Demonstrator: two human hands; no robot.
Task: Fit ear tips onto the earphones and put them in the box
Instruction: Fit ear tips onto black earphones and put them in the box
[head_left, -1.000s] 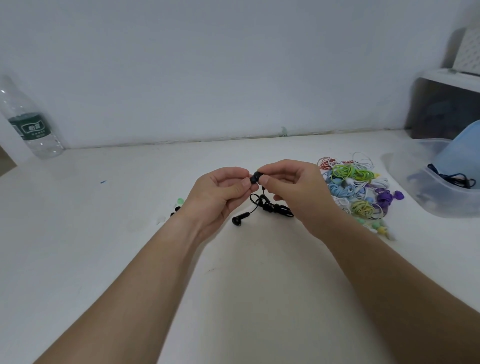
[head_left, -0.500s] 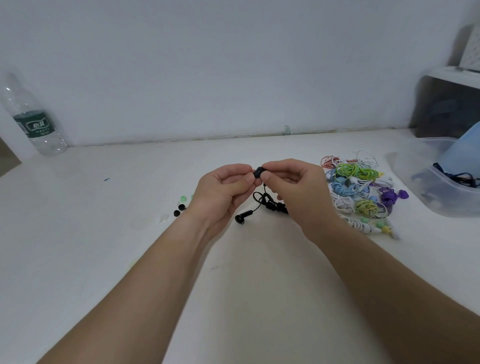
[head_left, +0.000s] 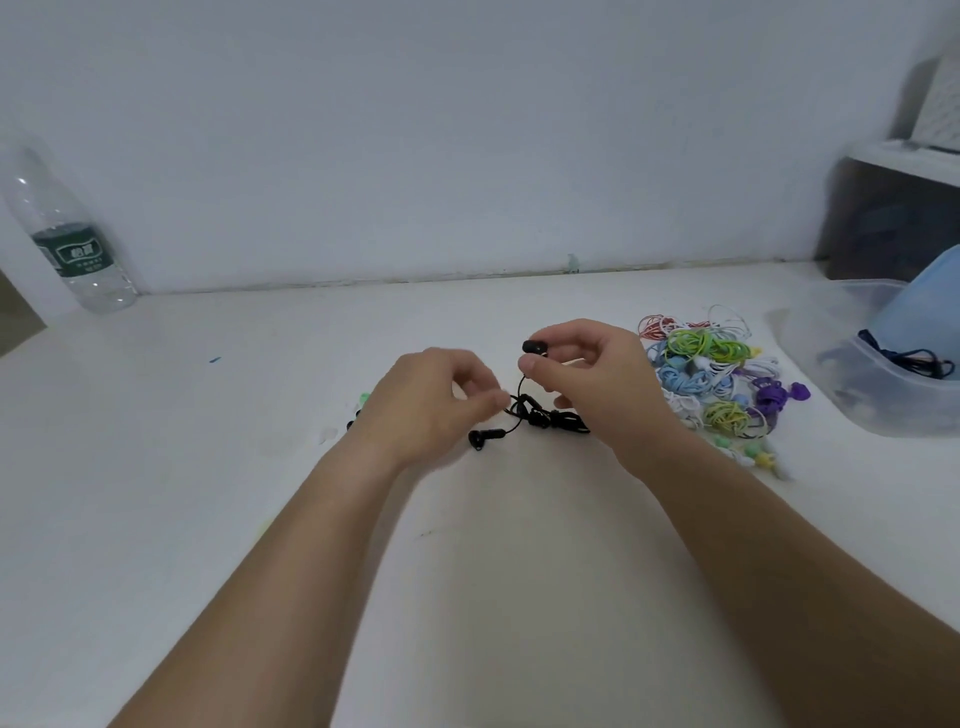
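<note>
From the head camera, the right hand (head_left: 597, 379) pinches one black earbud (head_left: 534, 347) between thumb and forefinger, raised just above the tabletop, and a dark tip appears to sit on it already, though it is too small to be sure. The left hand (head_left: 436, 405) is just beside it, fingers loosely curled and blurred; it seems to grip nothing, but I cannot tell for certain. Below and between the hands lies the bundled black cable (head_left: 545, 418), and the second earbud (head_left: 480, 438) rests on the table just under the left fingers, apparently bare. Loose ear tips (head_left: 363, 400) peek out on the far side of the left hand. I judge this pair half done: one bud fitted, one to go, then boxing. Right of the right hand is a heap of coloured earphones (head_left: 711, 374), all unfitted work, and further right the clear box (head_left: 883, 395) holds at least one dark pair. Far to the left, a water bottle (head_left: 72, 244) bears a green label with unreadable writing.
</note>
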